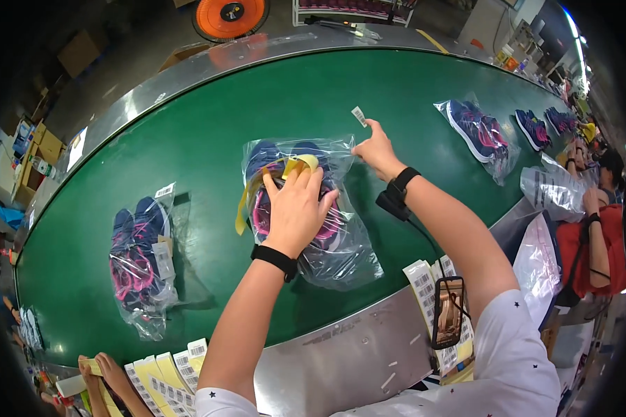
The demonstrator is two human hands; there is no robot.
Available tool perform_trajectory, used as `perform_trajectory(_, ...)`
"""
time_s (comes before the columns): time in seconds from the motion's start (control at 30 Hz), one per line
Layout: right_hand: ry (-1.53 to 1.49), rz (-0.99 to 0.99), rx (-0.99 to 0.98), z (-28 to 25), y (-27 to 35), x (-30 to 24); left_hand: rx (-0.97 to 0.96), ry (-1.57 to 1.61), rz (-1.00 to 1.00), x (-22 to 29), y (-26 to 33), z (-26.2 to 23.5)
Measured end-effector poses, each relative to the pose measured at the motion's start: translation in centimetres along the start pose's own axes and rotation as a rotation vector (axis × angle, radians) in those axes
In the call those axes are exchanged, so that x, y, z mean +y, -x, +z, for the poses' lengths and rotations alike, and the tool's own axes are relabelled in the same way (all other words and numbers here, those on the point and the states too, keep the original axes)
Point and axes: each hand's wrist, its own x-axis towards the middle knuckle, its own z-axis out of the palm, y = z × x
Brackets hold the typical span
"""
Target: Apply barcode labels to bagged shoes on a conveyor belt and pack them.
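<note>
A pair of navy and pink sneakers (263,154) lies in a clear plastic bag (344,260) on the green conveyor belt (209,111), in front of me. Spread over the bag is my left hand (298,212), with a curled yellow backing strip (241,215) caught at its fingers. Just beyond the bag's far right corner, my right hand (379,151) pinches a small white barcode label (358,116) at one fingertip. Another finger of that hand reaches down to the bag's corner.
A bagged sneaker pair (142,254) lies to the left, another (476,132) to the far right, with more shoes beyond. Label sheets (163,382) and a phone (448,313) are along the near edge. Co-workers' hands (94,368) show at both sides. An orange fan (229,17) stands behind the belt.
</note>
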Motion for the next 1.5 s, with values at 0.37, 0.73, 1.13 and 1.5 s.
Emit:
perform_trajectory(0.37,-0.037,-0.087,-0.307,-4.0,-4.2,-2.5,-0.035,0.093,0.026,0.6,0.8,0.3)
perform_trajectory(0.73,-0.153,0.003,-0.158,-4.3,-2.8,0.7,-0.025,0.09,0.046,0.9,1.2,0.3)
perform_trajectory(1.13,0.039,0.044,-0.492,-3.2,-5.2,-1.1,-0.087,0.058,0.085,1.2,1.3,-0.1)
perform_trajectory(1.5,-0.574,0.358,-0.243,-3.5,-5.4,4.6,-0.159,0.042,0.085,0.7,2.1,-0.4)
